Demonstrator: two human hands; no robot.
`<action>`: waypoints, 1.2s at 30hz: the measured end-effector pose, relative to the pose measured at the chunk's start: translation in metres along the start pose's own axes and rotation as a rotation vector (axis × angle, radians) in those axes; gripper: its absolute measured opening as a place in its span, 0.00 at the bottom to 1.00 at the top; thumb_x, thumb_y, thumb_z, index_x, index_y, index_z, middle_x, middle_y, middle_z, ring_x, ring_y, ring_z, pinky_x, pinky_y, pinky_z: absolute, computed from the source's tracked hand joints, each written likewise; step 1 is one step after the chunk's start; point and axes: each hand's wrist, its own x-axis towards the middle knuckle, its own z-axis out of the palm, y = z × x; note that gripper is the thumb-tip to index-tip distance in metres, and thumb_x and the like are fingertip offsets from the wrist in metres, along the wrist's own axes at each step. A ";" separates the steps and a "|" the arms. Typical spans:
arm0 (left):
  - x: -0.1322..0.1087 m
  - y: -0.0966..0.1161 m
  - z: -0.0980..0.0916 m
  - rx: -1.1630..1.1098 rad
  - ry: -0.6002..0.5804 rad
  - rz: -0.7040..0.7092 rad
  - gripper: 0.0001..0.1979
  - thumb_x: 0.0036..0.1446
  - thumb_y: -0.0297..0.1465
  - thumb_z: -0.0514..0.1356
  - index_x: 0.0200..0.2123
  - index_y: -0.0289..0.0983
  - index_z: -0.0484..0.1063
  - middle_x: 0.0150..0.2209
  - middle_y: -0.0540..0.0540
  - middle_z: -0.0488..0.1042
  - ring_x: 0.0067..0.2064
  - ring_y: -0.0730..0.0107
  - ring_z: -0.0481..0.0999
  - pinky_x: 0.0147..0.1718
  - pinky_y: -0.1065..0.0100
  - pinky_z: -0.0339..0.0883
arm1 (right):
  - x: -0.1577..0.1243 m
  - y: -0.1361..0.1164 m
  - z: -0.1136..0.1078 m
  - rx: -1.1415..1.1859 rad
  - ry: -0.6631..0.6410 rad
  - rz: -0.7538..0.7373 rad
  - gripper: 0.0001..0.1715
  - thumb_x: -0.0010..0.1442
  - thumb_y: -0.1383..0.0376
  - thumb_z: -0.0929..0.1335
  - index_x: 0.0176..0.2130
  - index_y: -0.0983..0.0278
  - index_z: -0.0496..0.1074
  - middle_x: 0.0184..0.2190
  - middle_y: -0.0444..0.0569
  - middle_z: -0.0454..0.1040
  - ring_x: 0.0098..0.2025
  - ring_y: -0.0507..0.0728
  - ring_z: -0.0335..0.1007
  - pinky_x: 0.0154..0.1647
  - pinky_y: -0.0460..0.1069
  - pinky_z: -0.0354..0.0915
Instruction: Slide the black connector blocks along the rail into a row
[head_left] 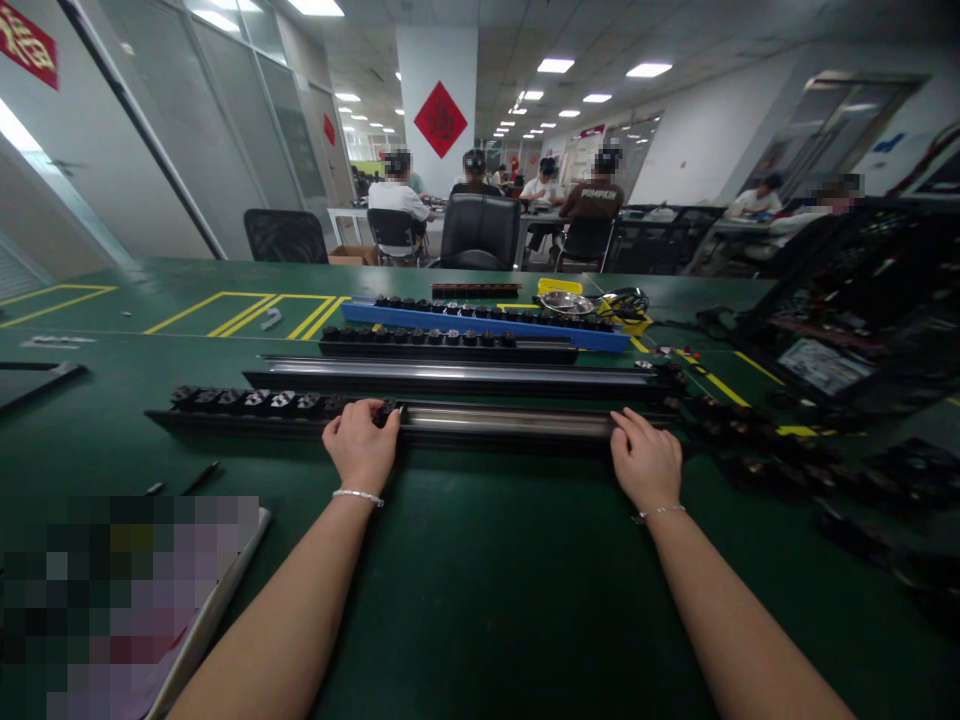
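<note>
A long black rail (510,422) lies crosswise on the green table, with a shiny strip along its right part. Several small black parts with silvery faces (281,400) sit in a row in its left part. My left hand (362,445) is closed at the inner end of that row, thumb and fingers around a small black part (387,408); its kind is unclear. Near the other end of the shiny strip, my right hand (649,458) grips the rail, fingers over the top and thumb at the near side. The right fingertips touch the strip's end.
Behind lie a second black rail (450,374), a filled black rail (420,338) and a blue rail (480,318). A metal dish (566,302) stands farther back. Loose black parts (780,425) crowd the right. At front left is a blurred-out packet (142,600); several people sit beyond.
</note>
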 end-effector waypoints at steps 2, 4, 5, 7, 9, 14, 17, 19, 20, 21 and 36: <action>-0.001 0.002 -0.001 0.002 -0.009 0.011 0.11 0.52 0.38 0.58 0.37 0.39 0.70 0.37 0.47 0.73 0.43 0.61 0.71 0.50 0.58 0.54 | 0.000 0.000 0.000 0.000 -0.007 0.001 0.26 0.61 0.60 0.54 0.49 0.63 0.71 0.52 0.51 0.69 0.50 0.60 0.65 0.54 0.59 0.53; -0.002 0.003 -0.001 -0.001 -0.016 0.021 0.11 0.53 0.38 0.57 0.38 0.40 0.70 0.37 0.47 0.73 0.43 0.61 0.71 0.50 0.59 0.54 | 0.000 0.000 0.000 0.001 -0.010 0.003 0.26 0.61 0.60 0.54 0.50 0.63 0.71 0.52 0.51 0.69 0.50 0.60 0.65 0.54 0.59 0.53; -0.002 0.003 -0.001 -0.005 -0.017 0.024 0.11 0.53 0.38 0.57 0.38 0.40 0.70 0.37 0.47 0.73 0.43 0.62 0.71 0.49 0.59 0.55 | 0.000 0.001 0.001 0.004 -0.009 0.003 0.26 0.61 0.60 0.54 0.50 0.63 0.71 0.52 0.51 0.69 0.49 0.60 0.65 0.54 0.59 0.53; -0.002 0.004 -0.001 -0.014 -0.027 0.023 0.11 0.53 0.38 0.57 0.38 0.40 0.70 0.37 0.47 0.73 0.43 0.62 0.71 0.48 0.60 0.56 | 0.000 0.001 0.001 0.012 0.001 0.001 0.25 0.61 0.60 0.54 0.50 0.62 0.71 0.52 0.51 0.69 0.49 0.61 0.65 0.53 0.60 0.54; -0.001 0.004 -0.001 -0.016 -0.047 0.015 0.11 0.53 0.38 0.57 0.38 0.40 0.70 0.38 0.47 0.72 0.42 0.62 0.71 0.47 0.60 0.57 | 0.000 0.002 0.002 0.016 0.011 0.000 0.25 0.60 0.60 0.55 0.50 0.61 0.71 0.52 0.51 0.69 0.49 0.61 0.65 0.53 0.60 0.53; -0.002 0.006 -0.003 0.015 -0.064 0.018 0.12 0.53 0.39 0.57 0.38 0.39 0.69 0.38 0.46 0.73 0.43 0.61 0.71 0.48 0.60 0.57 | 0.000 0.002 0.003 0.008 0.005 -0.004 0.26 0.61 0.60 0.54 0.49 0.62 0.71 0.52 0.51 0.69 0.49 0.60 0.65 0.53 0.59 0.53; -0.003 0.006 -0.004 0.074 -0.052 0.023 0.16 0.51 0.40 0.57 0.41 0.38 0.68 0.41 0.42 0.72 0.45 0.56 0.70 0.48 0.57 0.56 | 0.000 0.003 0.002 0.009 0.019 -0.013 0.25 0.61 0.61 0.55 0.49 0.62 0.71 0.52 0.51 0.69 0.49 0.60 0.65 0.53 0.58 0.54; -0.004 0.006 -0.005 0.113 -0.072 0.026 0.17 0.51 0.40 0.56 0.41 0.37 0.68 0.40 0.40 0.73 0.46 0.54 0.70 0.48 0.56 0.56 | 0.000 0.003 0.002 0.009 0.022 -0.012 0.25 0.60 0.61 0.55 0.49 0.62 0.71 0.52 0.51 0.69 0.49 0.60 0.65 0.53 0.59 0.54; -0.004 0.006 -0.006 0.125 -0.083 0.028 0.16 0.51 0.40 0.56 0.41 0.37 0.68 0.39 0.40 0.73 0.45 0.53 0.70 0.48 0.55 0.55 | 0.000 0.002 0.002 0.008 0.019 -0.010 0.25 0.61 0.60 0.55 0.49 0.62 0.71 0.52 0.50 0.69 0.49 0.60 0.65 0.54 0.59 0.53; -0.004 0.006 -0.006 0.131 -0.091 0.031 0.16 0.52 0.40 0.56 0.40 0.37 0.68 0.38 0.41 0.74 0.45 0.53 0.70 0.48 0.55 0.55 | -0.001 0.002 0.001 0.006 0.014 -0.008 0.25 0.61 0.60 0.55 0.49 0.62 0.71 0.52 0.50 0.69 0.49 0.60 0.65 0.54 0.59 0.53; -0.007 0.014 -0.009 0.095 -0.150 0.029 0.16 0.52 0.44 0.56 0.37 0.40 0.72 0.37 0.43 0.76 0.46 0.54 0.70 0.48 0.54 0.52 | 0.000 0.002 0.002 0.035 0.018 -0.012 0.24 0.60 0.61 0.55 0.49 0.61 0.71 0.51 0.51 0.70 0.49 0.61 0.65 0.54 0.61 0.53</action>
